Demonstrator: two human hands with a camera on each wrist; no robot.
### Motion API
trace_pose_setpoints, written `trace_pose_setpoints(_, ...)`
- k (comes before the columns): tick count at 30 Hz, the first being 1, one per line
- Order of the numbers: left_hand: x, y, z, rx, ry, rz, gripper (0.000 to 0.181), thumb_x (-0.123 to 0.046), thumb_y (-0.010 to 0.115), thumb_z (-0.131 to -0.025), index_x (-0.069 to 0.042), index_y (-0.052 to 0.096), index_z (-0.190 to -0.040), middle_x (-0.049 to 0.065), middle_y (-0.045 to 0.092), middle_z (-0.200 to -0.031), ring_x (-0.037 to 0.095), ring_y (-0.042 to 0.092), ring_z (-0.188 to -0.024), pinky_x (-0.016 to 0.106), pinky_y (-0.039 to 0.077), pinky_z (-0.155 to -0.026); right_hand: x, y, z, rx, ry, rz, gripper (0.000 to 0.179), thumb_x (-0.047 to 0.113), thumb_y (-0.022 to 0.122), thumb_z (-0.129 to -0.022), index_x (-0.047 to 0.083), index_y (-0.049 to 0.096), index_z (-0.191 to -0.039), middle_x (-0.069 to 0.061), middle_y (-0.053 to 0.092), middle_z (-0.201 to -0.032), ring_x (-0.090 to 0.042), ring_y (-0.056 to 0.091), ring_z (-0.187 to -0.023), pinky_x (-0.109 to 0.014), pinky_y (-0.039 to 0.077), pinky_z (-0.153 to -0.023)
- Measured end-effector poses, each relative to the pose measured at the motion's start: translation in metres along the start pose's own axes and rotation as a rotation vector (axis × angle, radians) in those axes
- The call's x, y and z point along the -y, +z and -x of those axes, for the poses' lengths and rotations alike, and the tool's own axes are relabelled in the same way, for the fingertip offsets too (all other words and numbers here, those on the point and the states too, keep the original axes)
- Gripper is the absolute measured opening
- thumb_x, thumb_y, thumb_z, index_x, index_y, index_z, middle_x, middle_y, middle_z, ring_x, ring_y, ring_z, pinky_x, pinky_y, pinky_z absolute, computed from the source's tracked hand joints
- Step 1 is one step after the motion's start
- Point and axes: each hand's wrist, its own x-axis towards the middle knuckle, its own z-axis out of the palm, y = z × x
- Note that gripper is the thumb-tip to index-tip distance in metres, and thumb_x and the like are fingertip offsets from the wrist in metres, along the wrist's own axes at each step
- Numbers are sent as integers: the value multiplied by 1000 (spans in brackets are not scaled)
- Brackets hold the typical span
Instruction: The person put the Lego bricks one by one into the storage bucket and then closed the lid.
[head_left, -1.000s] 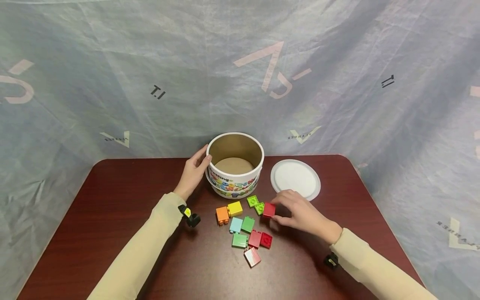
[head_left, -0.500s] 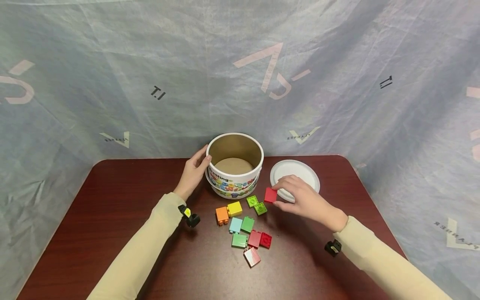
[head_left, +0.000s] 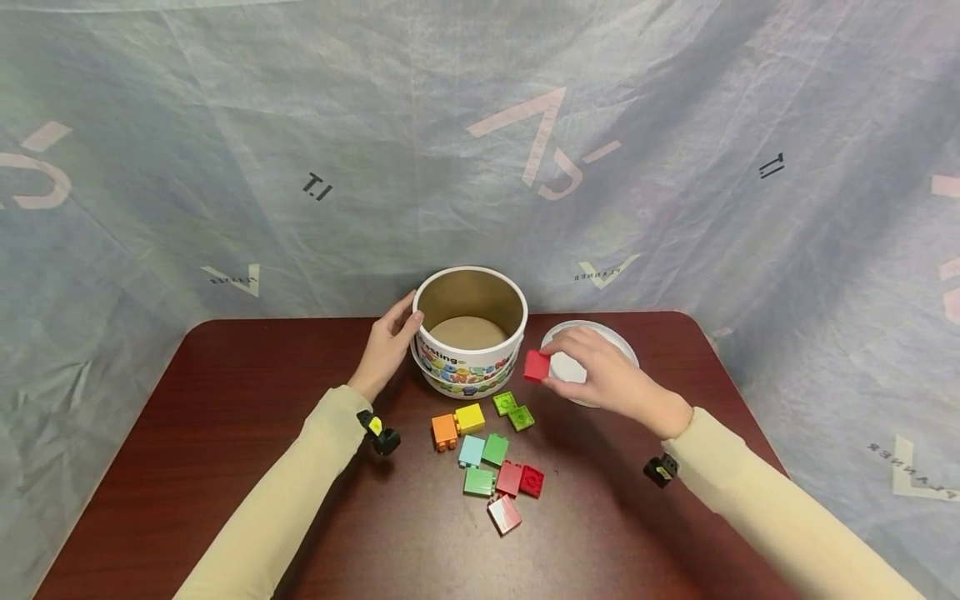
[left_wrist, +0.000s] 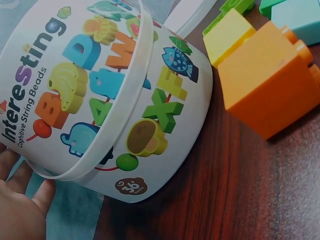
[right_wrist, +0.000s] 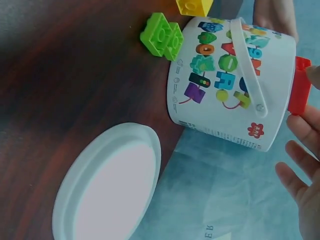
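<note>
A white bucket (head_left: 480, 371) printed with colourful letters stands upright at the back of the table, its top uncovered and cardboard-brown inside. My left hand (head_left: 386, 350) grips its left side, thumb at the rim; in the left wrist view, fingertips lie against the printed wall. My right hand (head_left: 607, 375) pinches a red building block (head_left: 537, 365) between thumb and fingers. The block is lifted, just right of the bucket. In the right wrist view the red block (right_wrist: 299, 90) overlaps the bucket's rim edge, with the remaining fingers spread.
A white round lid (head_left: 624, 343) lies right of the bucket, partly hidden by the right hand. In front are an orange block (head_left: 444, 431), a yellow block (head_left: 470, 418), lime green blocks (head_left: 521, 417), and several blue, green and red ones. A cloth curtain (head_left: 360, 167) hangs behind.
My right hand has lifted the red block from beside the lime green blocks and carried it up and back, toward the bucket's right side. The left hand has stayed on the bucket.
</note>
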Motion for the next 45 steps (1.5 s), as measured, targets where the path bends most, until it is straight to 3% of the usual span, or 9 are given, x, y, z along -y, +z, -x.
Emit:
trace_pose_setpoints(9, 0, 0, -2, 9, -14, -9, 54, -18, 55, -110, -5, 40, -160, 14, 39, -164, 29, 35, -153, 47, 30, -124, -6, -4, -22, 24, 22, -11, 37, 23, 86, -86, 6, 72, -116, -4, 70, -110, -24, 61, -108, -44, 53, -96)
trace_pose_setpoints(17, -33, 0, 11, 34, -29, -19, 55, -13, 54, -109, 3, 37, -159, 20, 38, -164, 35, 35, -152, 49, 32, -123, -7, -8, -41, 66, 74, -7, 38, 27, 84, -90, 7, 71, -120, -4, 69, -113, -22, 58, -110, -43, 54, -95)
trace_pose_setpoints(21, -39, 1, 13, 32, -22, -21, 54, -11, 54, -109, 4, 38, -158, 22, 39, -163, 37, 36, -151, 50, 32, -123, -7, -9, -52, 71, 62, -15, 38, 26, 82, -91, 5, 71, -121, -7, 69, -115, -25, 58, -111, -44, 52, -96)
trace_pose_setpoints(27, -36, 3, 10, 20, -21, -1, 54, -12, 54, -109, 4, 39, -158, 22, 41, -162, 39, 42, -147, 47, 34, -122, -12, -6, -68, 59, 28, -20, 37, 24, 81, -91, 2, 71, -120, -10, 69, -114, -28, 58, -108, -45, 51, -93)
trace_pose_setpoints(34, 0, 2, -2, 1, -1, 6, 54, -20, 57, -109, -5, 43, -159, 14, 44, -161, 34, 45, -146, 46, 37, -121, -16, -3, -88, 78, 62, -16, 37, 25, 81, -92, 1, 71, -119, -13, 68, -114, -30, 57, -110, -47, 50, -96)
trace_pose_setpoints(42, 0, 1, -2, 17, -23, 6, 56, -18, 55, -110, -5, 38, -161, 14, 39, -164, 32, 40, -150, 46, 33, -123, -17, 1, -112, 90, 50, -5, 36, 27, 79, -94, 2, 72, -118, -11, 69, -112, -29, 57, -110, -46, 49, -98)
trace_pose_setpoints(45, -7, 1, 1, 22, -37, -3, 56, -17, 54, -110, -1, 36, -161, 16, 37, -165, 33, 39, -150, 46, 33, -123, -17, 4, -120, 98, 51, 6, 36, 28, 78, -94, 2, 72, -117, -10, 70, -112, -30, 58, -110, -46, 49, -98)
